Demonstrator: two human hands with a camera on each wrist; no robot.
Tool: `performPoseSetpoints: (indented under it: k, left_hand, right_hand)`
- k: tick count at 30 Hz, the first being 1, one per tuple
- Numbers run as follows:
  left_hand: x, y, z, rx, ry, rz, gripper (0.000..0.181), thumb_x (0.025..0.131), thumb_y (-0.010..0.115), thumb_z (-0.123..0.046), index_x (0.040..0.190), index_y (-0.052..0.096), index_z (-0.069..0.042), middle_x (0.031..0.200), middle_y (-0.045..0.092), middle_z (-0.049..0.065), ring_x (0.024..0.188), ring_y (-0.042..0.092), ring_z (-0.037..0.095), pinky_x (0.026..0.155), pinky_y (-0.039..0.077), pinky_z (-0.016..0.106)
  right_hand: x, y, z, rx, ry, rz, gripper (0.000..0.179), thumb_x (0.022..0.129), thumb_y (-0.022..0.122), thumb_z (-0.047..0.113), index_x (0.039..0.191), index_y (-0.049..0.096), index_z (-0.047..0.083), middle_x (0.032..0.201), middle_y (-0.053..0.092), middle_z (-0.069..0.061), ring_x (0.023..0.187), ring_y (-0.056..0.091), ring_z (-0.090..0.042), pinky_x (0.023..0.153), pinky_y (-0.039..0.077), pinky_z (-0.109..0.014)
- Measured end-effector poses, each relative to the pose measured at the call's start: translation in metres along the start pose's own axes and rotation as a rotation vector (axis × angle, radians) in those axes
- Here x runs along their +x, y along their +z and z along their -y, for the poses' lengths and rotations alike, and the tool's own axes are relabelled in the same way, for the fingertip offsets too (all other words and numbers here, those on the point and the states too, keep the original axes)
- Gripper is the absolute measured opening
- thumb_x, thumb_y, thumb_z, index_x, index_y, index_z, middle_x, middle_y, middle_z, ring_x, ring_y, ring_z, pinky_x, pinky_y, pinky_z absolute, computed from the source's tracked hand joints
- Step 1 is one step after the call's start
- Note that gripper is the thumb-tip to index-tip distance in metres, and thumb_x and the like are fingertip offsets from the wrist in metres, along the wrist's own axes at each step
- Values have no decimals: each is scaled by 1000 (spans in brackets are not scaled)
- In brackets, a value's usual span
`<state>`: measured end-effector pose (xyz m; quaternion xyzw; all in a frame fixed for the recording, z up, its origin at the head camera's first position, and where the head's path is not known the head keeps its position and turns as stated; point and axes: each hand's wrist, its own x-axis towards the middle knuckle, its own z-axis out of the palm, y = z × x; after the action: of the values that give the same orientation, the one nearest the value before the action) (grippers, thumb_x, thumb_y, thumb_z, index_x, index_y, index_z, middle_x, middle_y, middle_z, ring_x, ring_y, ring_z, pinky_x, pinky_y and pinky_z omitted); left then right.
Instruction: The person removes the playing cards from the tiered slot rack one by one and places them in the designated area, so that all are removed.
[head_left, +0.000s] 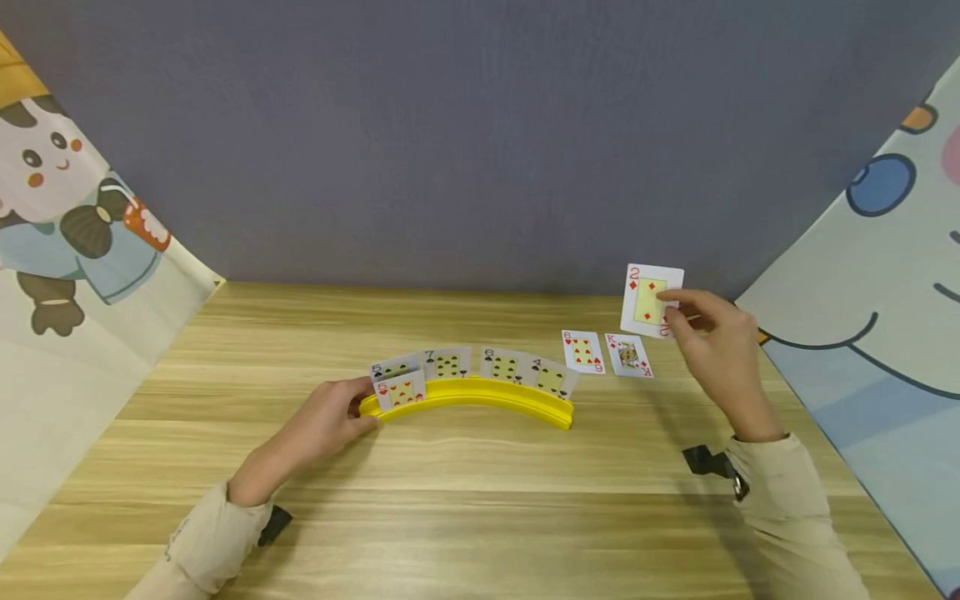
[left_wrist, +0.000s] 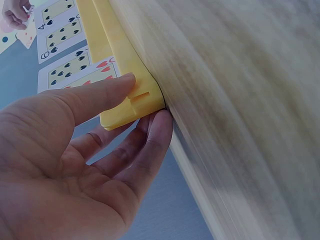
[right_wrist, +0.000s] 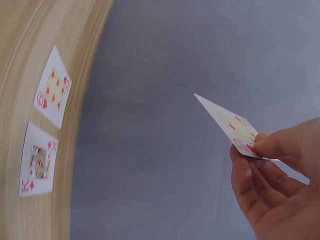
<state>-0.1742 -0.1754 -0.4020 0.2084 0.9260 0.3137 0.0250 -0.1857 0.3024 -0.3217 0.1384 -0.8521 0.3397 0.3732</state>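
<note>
My right hand [head_left: 717, 350] pinches the two of diamonds [head_left: 637, 310] by its right edge, raised above the table at the back right. With thumb and fingers, my left hand [head_left: 324, 419] grips the left end of a curved yellow card holder [head_left: 480, 388]. Standing in the holder are the seven of spades [head_left: 447, 364], six of spades [head_left: 502, 364], four of spades [head_left: 552, 379] and a black five [head_left: 393, 367], partly hidden behind the five of hearts [head_left: 401, 393]. Right of the holder, the six of hearts [head_left: 583, 352] and king of diamonds [head_left: 628, 356] lie face up side by side.
The wood-grain table [head_left: 465, 508] ends at a grey-blue upright panel [head_left: 450, 150] at the back. Cartoon-printed panels flank it on the left [head_left: 45, 350] and right [head_left: 885, 317]. A black strap [head_left: 708, 462] hangs at the right sleeve.
</note>
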Motion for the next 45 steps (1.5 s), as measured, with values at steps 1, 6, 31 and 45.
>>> performPoseSetpoints:
  k: [1,6,31,45]
  left_hand:
    - [0,0,0,2,0,0,39,84,78,-4,120,64,6,112,69,21,88,68,20,69,58,25]
    - [0,0,0,0,2,0,39,84,78,-4,119,65,5,112,69,21,89,68,20,69,58,25]
    - [1,0,0,6,9,-7,39,84,78,-5,120,65,5,111,69,20,88,68,20,70,58,26]
    - [-1,-3,-2,-7,-1,-1,41,84,77,-3,122,64,6,113,69,21,87,68,19,70,58,26]
  right_hand:
    - [0,-1,-2,-12,25,4,19,89,66,-5,105,75,0,92,73,-18,74,55,13,69,43,-5]
    - [2,-8,-14,-59,134,17,19,91,65,-1,108,74,2,90,71,-18,74,54,12,68,41,-4]
    - [-13,-15,-81,-170,289,142,22,91,66,1,113,70,-3,101,70,-24,77,47,11,65,39,-5]
    - [-26,-13,-116,-162,339,378,36,85,70,-4,121,64,-9,114,65,-32,93,62,-38,61,42,-13]
